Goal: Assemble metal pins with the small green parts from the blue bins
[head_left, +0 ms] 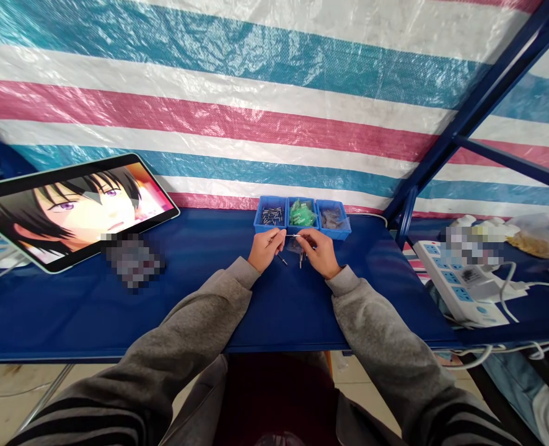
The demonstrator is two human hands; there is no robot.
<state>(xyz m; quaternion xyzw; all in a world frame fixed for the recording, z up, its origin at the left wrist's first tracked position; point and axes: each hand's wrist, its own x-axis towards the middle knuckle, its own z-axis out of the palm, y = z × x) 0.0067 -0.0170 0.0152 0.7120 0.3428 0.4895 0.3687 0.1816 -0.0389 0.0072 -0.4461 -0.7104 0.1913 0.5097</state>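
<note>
"What's surrounding the hands?"

"Three blue trays are sitting just beyond them: the left tray [269,228] is holding dark metal pieces, the middle tray [305,229] green ones, the right tray [337,235] greyish ones. A lit screen [79,210] is leaning at the counter's [195,297] left side, and over on the right a white power strip [463,288] is lying among cables, a plastic bag [544,235] behind it."

"Anything getting in the way?"

"The trays are crowding the space ahead, and small loose pieces [301,260] are lying close below the fingers."

"And the grips?"

"Both are closing at the fingertips! The left hand [263,249] and right hand [320,251] are pinching a thin metal rod [292,235] between them, just in front of the middle tray."

"What's hiding?"

"The fingers are covering the rod's ends, and something clear under the right hand is staying too small to make out. Pixelated patches are masking an item [134,260] beside the screen and others near the power strip."
</note>
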